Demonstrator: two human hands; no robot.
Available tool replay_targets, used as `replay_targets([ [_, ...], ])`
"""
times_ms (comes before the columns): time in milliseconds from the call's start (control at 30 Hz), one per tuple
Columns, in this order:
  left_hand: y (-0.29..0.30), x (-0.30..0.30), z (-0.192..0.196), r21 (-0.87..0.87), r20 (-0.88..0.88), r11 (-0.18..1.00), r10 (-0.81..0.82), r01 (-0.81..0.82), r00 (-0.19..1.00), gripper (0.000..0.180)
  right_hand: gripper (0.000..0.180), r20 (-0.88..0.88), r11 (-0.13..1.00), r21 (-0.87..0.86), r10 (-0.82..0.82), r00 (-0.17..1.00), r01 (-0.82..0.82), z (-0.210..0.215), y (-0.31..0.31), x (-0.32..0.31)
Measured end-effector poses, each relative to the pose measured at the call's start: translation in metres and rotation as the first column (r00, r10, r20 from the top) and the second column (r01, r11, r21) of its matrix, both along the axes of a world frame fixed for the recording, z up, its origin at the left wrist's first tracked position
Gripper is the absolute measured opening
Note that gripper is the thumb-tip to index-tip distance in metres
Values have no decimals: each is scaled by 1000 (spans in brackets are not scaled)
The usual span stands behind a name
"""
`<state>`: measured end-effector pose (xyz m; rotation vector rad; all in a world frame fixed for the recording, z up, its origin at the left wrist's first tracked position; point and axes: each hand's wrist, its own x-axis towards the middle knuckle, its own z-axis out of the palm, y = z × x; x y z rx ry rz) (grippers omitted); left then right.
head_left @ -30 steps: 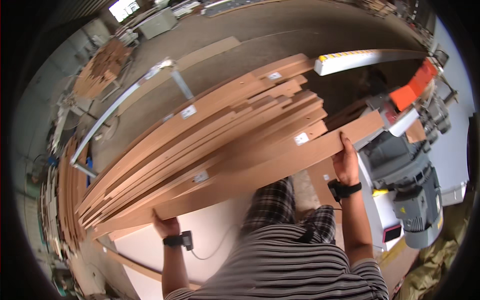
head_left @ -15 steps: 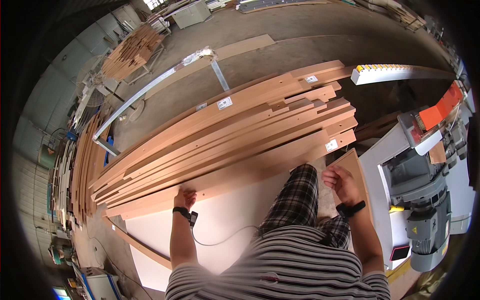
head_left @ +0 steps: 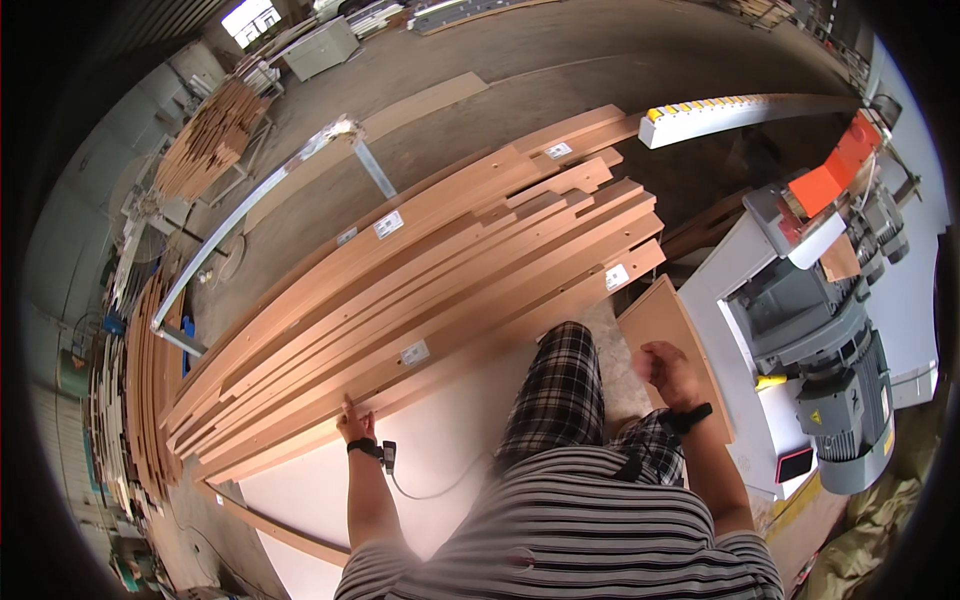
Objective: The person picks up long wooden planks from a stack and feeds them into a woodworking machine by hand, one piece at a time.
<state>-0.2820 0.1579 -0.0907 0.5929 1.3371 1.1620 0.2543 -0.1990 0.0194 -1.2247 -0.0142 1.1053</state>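
Note:
My left hand (head_left: 357,422) is at the near edge of a stack of long reddish-brown wooden boards (head_left: 470,265). Its index finger is stretched up against the front board (head_left: 500,318), and its thumb is apart from the finger. The front board bears a white label (head_left: 414,352) to the right of this hand. My right hand (head_left: 668,374) hovers past the boards' right end, beside my knee. Motion smears its bent fingers, and nothing shows in them. Both wrists wear black bands; a thin cable runs from a small device at the left wrist.
A pale panel (head_left: 290,500) lies beneath the boards, close to my legs. To the right stands a machine with grey motors (head_left: 845,420) and an orange guard (head_left: 835,165). Beyond the stack are a metal frame (head_left: 240,220) and a white roller rail (head_left: 750,120).
The view has shifted, so the scene sits further left. A white label now shows on the front board near my left hand, whose index finger has straightened. My right hand has blurred.

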Motion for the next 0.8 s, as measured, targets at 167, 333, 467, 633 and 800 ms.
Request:
replay_targets([
  [167, -4, -1, -15, 10, 35, 987, 158, -159, 987, 44, 20, -15, 997, -83, 1, 1000, -2, -15, -7, -5],
  [333, 18, -29, -47, -321, -211, 938, 62, -129, 976, 49, 21, 37, 995, -97, -36, 999, 40, -11, -33, 0],
  [467, 40, -97, -74, -367, -330, 928, -59, -70, 942, 55, 21, 22, 995, -81, -55, 998, 57, -22, -31, -3],
  [633, 29, -34, -78, -381, -47, 925, -28, 8, 998, 62, 22, 20, 989, -109, -97, 995, 99, -34, -35, -6],
  [800, 6, 3, -48, -333, -39, 934, -155, 133, 987, 61, 22, 58, 986, -149, -66, 996, 74, -48, -50, -5],
])
